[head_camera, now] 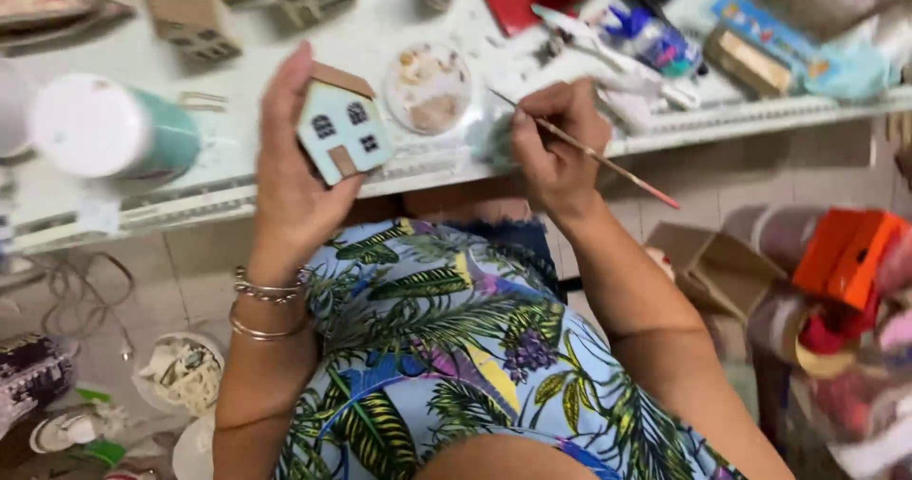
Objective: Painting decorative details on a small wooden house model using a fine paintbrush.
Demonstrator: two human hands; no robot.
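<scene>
My left hand (290, 171) holds up a small cardboard house (342, 124) painted pale green, with a brown roof, dark windows and a brown door. My right hand (551, 143) grips a thin wooden paintbrush (594, 152), its tip pointing up-left toward a round palette lid (429, 88) smeared with white and tan paint. Both hands hover at the front edge of a white table (237, 195). Two bracelets circle my left wrist.
A large white-lidded teal jar (109, 129) lies at the left. Unpainted cardboard houses (195, 10) stand at the back. Paint tubes, a red sheet and boxes crowd the right end. Below, an open cardboard box (717, 266), an orange box (850, 252) and floor clutter.
</scene>
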